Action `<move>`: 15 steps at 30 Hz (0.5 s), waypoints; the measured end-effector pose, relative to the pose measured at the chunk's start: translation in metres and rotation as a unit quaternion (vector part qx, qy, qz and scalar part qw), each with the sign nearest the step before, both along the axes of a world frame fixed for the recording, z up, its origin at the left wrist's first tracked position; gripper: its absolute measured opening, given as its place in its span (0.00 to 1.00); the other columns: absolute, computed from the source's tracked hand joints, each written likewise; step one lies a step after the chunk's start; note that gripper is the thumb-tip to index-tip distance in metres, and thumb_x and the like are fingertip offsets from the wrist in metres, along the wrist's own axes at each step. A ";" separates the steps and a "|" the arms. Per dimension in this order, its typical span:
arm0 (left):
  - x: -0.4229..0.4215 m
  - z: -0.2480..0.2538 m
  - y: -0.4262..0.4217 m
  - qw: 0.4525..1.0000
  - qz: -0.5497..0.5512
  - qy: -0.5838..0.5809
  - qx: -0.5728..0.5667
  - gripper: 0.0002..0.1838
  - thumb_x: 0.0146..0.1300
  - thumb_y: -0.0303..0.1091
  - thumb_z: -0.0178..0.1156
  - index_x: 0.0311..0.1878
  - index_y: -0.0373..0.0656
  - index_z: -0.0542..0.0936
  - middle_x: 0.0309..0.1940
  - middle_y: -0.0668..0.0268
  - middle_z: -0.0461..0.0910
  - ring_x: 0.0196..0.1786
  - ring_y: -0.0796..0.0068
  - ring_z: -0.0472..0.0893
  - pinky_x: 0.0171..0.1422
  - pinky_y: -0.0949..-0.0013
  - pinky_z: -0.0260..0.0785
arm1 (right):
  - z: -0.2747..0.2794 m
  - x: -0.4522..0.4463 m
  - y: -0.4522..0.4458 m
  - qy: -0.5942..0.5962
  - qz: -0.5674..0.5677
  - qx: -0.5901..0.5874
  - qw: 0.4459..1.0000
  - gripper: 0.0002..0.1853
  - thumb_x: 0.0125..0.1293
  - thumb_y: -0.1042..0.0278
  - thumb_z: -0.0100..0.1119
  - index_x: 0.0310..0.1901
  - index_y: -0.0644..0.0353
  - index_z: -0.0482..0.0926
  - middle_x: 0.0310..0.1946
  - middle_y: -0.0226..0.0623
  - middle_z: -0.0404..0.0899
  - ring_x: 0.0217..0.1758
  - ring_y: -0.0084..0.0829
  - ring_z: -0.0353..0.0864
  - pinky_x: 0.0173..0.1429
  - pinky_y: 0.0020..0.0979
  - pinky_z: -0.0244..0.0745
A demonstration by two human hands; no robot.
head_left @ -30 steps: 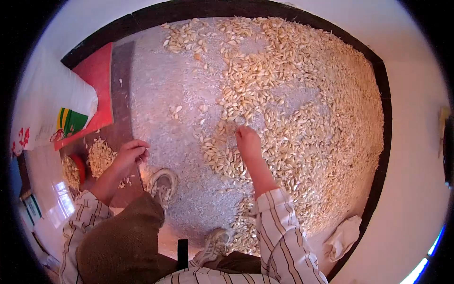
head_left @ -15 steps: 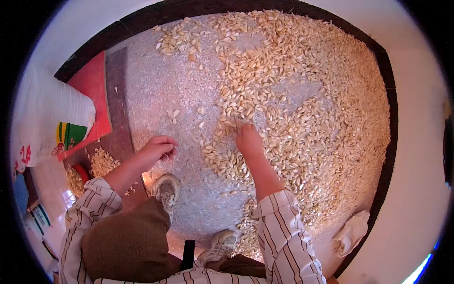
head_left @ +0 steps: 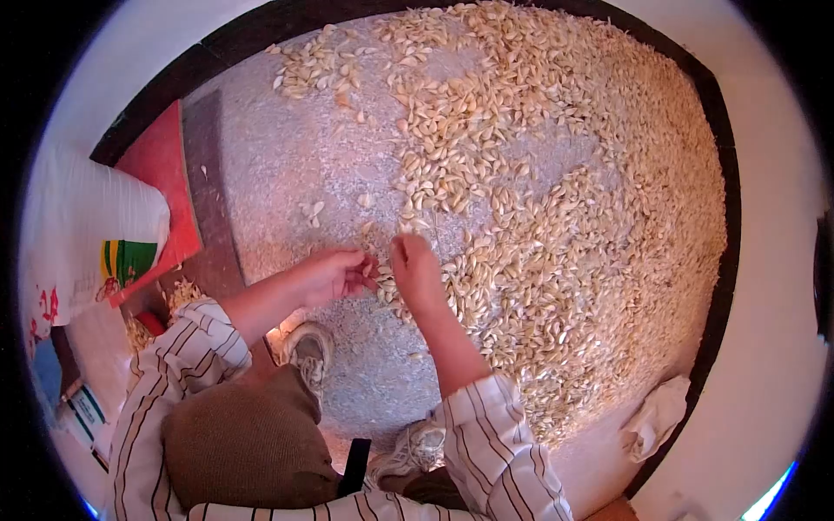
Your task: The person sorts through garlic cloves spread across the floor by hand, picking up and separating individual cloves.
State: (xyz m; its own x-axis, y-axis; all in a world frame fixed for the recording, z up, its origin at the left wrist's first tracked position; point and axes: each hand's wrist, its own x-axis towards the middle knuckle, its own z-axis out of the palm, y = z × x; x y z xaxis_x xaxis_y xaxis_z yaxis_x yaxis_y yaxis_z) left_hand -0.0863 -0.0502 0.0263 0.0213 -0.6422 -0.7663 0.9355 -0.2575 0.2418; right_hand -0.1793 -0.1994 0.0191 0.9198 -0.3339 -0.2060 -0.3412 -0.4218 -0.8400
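Observation:
Pale garlic cloves (head_left: 539, 286) lie spread over the speckled floor in front of me. My left hand (head_left: 334, 274) is turned partly palm-up, its fingers curled inward just left of the cloves. Whatever sits in those fingers is too small to make out. Close by on the right, my right hand (head_left: 417, 271) hovers at the left edge of the spread, thumb and fingers pinched together. Its fingertips point away from me and hide what they may hold. A narrow gap separates the two hands.
A large white wrapped bag (head_left: 104, 226) stands on a red sheet (head_left: 165, 178) at left. Below it is a small pile of cloves (head_left: 184, 293). My shoes (head_left: 310, 352) rest on the floor. A crumpled cloth (head_left: 658, 418) lies by the dark skirting (head_left: 732, 217) at right.
My right hand has drawn back left, away from the cloves, while my left hand has moved right towards it. The view has shifted slightly.

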 end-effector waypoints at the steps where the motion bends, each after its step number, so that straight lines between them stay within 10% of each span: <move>1: 0.001 -0.006 0.001 1.000 -0.002 0.000 0.002 0.12 0.63 0.35 0.46 0.43 0.38 0.73 0.32 0.65 0.76 0.32 0.77 0.75 0.34 0.76 0.67 | -0.007 0.009 -0.006 -0.015 -0.008 -0.053 0.998 0.11 0.54 0.71 0.53 0.40 0.61 0.69 0.36 0.46 0.70 0.36 0.44 0.75 0.38 0.39 0.71; 5: 0.011 -0.006 0.001 0.994 -0.045 -0.086 0.053 0.09 0.62 0.31 0.47 0.42 0.38 0.73 0.31 0.66 0.76 0.28 0.79 0.73 0.30 0.78 0.65 | -0.017 0.025 -0.018 0.074 0.117 -0.240 0.961 0.12 0.52 0.70 0.55 0.38 0.62 0.68 0.36 0.45 0.70 0.38 0.44 0.75 0.37 0.39 0.73; 15: 0.012 -0.012 -0.001 0.995 -0.047 -0.084 0.040 0.09 0.61 0.30 0.50 0.43 0.38 0.73 0.31 0.67 0.75 0.31 0.78 0.74 0.32 0.77 0.67 | -0.012 -0.013 -0.035 0.105 -0.039 -0.111 0.987 0.10 0.52 0.67 0.56 0.32 0.65 0.71 0.26 0.49 0.74 0.30 0.43 0.77 0.34 0.39 0.72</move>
State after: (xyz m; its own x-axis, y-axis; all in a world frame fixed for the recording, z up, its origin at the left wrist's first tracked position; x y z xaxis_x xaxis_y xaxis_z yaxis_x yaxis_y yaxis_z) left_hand -0.0747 -0.0514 0.0146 0.0956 -0.5847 -0.8056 0.8545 -0.3670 0.3677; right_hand -0.1920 -0.2348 0.0076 0.8342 -0.4614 -0.3020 -0.5367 -0.5534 -0.6370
